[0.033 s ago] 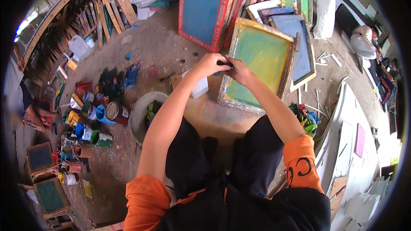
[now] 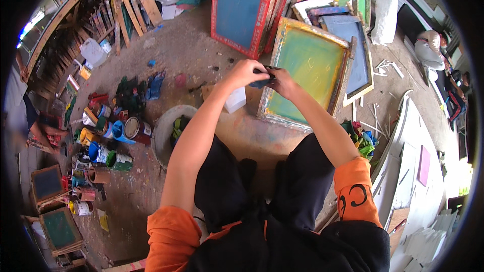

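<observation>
Both hands meet in front of me, well above the floor. My left hand [image 2: 244, 74] is closed with thumb and fingers on a small dark blue-black thing [image 2: 259, 83], which looks like folded cloth, though its kind is hard to make out. My right hand [image 2: 282, 83] grips the other side of it, its fingertips partly hidden. Just below the left hand stands a small white box [image 2: 235, 100]. Beside the right hand leans a wood-framed printing screen [image 2: 305, 73] with green and yellow mesh.
Red-edged screens [image 2: 237, 12] stand stacked at the back. At left are several open paint cans [image 2: 137, 130] and a round grey tub [image 2: 162, 138] holding cloth. White sheets [image 2: 408, 171] lie at right. A person's arm [image 2: 43, 136] shows at far left; other people sit at far right.
More of the dark thing shows between and below my hands. My left fingers have shifted slightly on it.
</observation>
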Motion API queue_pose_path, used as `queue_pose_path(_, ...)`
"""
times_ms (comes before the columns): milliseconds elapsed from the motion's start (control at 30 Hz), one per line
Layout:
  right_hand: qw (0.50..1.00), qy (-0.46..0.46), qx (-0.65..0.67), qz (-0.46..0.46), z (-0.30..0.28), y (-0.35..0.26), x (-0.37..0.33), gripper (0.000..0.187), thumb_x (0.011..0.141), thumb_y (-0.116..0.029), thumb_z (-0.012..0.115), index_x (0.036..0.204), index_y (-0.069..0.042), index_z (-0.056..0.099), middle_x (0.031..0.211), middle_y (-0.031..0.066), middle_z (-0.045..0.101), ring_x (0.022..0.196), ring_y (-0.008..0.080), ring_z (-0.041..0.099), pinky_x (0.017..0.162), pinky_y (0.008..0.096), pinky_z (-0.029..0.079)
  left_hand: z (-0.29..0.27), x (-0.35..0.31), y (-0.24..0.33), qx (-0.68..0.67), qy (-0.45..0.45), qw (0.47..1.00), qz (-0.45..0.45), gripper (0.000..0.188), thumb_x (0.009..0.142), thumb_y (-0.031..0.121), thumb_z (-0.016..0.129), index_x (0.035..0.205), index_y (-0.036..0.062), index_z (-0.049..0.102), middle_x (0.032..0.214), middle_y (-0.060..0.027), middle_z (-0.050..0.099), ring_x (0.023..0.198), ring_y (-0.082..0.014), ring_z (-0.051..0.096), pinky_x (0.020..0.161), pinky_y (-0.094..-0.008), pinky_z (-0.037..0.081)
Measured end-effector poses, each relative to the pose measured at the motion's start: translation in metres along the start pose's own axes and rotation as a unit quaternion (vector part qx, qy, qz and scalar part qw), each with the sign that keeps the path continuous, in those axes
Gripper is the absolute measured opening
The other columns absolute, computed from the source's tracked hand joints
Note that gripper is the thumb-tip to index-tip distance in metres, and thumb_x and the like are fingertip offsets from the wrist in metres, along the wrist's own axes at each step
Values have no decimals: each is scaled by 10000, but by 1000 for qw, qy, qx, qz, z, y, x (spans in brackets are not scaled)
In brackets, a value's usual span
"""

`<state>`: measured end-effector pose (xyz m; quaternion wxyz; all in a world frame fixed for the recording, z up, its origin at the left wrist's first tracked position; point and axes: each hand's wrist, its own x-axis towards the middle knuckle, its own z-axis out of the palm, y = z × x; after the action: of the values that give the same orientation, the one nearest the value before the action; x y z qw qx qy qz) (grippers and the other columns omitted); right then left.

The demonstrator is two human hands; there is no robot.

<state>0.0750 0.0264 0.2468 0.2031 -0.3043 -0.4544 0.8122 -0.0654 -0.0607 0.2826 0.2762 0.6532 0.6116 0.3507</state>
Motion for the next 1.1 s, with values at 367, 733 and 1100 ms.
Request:
queue_pose_path(367,983,115,-137,44,-26,29,52,189,893,-147,470,940,17,551,847,101,614,767,219,590,739,360,457,3,-54,-146,269,47,911,-309,1149,435,470,823,1250,-26,183,1245,-227,362,1230,-362,292,984,-457,303)
queue_pose_path(733,986,158,16,48,-27,17,47,175,851,-157,548,878,15,551,774,76,556,717,199,572,641,347,474,10,-32,-126,118,209,950,-201,746,528,329,810,1071,-14,429,1035,-220,567,998,-329,548,825,-373,444)
queue_pose_path(1100,977,186,77,-77,-57,-14,16,191,803,-33,576,969,59,557,881,118,601,783,206,595,682,326,497,0,5,0,282,193,939,46,527,645,206,736,1016,28,406,940,-175,578,900,-348,566,732,-417,485)
